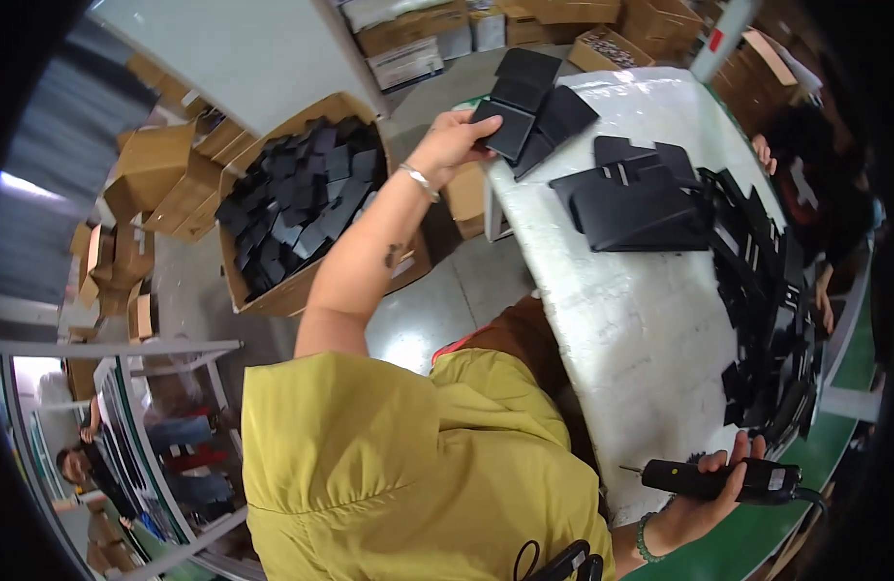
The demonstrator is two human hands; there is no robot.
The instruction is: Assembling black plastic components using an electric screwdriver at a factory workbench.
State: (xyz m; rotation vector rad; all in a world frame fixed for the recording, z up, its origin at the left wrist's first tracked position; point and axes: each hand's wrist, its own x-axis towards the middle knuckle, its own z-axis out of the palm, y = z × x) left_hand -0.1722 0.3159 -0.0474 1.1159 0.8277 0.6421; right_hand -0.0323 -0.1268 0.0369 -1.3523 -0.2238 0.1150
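My left hand (454, 145) reaches to the far end of the table and grips a flat black plastic piece (505, 129) by its edge, thumb on top. Other black plastic pieces (565, 118) lie against it at the table corner. In my right hand (697, 513), low at the right, is a black electric screwdriver (723, 481); its thin bit points left and a cord leaves its back end. Between the hands, several flat black panels (636, 208) lie overlapping on the white-covered table (602, 339). I cannot make out any screws.
A long heap of black plastic parts (767, 290) runs along the table's right side, beside a green surface (733, 537). On the floor at left stands a cardboard box (408, 266) full of black pieces. Other people's hands (765, 153) show at the far right. A metal rack (127, 358) is at lower left.
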